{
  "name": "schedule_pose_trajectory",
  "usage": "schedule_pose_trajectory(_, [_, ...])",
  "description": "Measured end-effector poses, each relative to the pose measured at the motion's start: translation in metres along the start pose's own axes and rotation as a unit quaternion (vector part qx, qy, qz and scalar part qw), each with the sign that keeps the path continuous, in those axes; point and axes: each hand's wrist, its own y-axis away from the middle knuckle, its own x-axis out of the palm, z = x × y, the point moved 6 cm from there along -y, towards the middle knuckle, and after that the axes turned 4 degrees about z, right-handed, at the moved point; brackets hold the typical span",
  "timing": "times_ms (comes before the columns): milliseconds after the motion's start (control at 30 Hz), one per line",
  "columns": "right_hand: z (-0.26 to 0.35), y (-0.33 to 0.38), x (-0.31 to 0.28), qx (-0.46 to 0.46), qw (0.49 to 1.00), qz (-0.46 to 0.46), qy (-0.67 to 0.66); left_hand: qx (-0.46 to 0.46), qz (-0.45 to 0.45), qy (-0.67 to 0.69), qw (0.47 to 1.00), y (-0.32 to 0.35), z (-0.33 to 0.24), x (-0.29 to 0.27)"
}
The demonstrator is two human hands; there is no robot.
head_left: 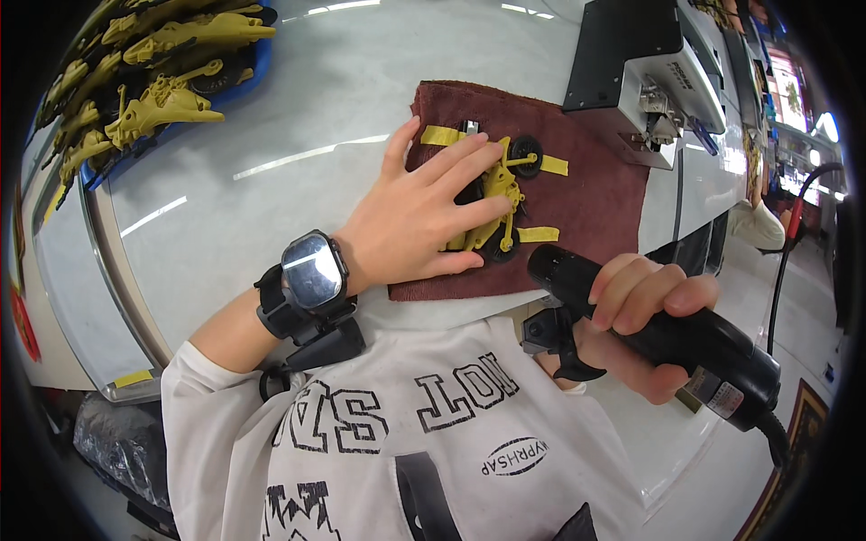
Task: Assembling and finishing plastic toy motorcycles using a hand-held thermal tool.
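A yellow toy motorcycle (492, 198) with black wheels lies on its side on a dark red cloth (595, 198). Over its left part rests my left hand (415, 207), fingers spread and stretched out, with fingertips on the yellow body and the thumb near the lower wheel. My hand hides part of the toy. To the right, my right hand (649, 307) is wrapped around a black corded electric screwdriver (722, 352). The tool's front end points toward the toy's lower wheel, apart from it; no bit can be made out.
Strips of yellow tape (539, 234) lie on the cloth around the toy. A black and silver machine (627, 81) stands at the far right. At far left, a blue bin (262, 54) holds several yellow toy motorcycles. A metal-edged frame (99, 298) runs along the left.
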Motion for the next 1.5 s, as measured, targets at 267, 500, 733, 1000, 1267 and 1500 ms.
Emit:
schedule_pose_trajectory(267, [-0.011,-0.014,0.018,0.023,0.994,0.109,0.001,-0.009,0.011,0.007,1.0,-0.001,0.004,-0.001])
schedule_pose_trajectory(500, [0.056,-0.03,-0.047,-0.077,0.989,-0.122,0.035,-0.012,0.033,0.012,0.999,-0.003,-0.003,-0.003])
schedule_pose_trajectory(733, [0.02,-0.095,-0.135,-0.042,0.918,-0.32,0.229,0.0,0.029,-0.001,1.0,-0.007,0.0,-0.004])
schedule_pose_trajectory(1000, [0.029,-0.037,-0.01,-0.053,0.999,-0.001,0.002,-0.015,0.033,0.021,0.999,-0.004,0.002,-0.004])
schedule_pose_trajectory(1267, [0.002,-0.029,0.035,-0.017,0.99,0.139,0.001,-0.014,0.01,0.034,0.999,-0.002,0.004,-0.004])
schedule_pose_trajectory(1500, [-0.01,-0.033,0.04,0.023,0.981,0.191,-0.014,-0.012,0.002,0.043,0.999,-0.002,0.003,-0.003])
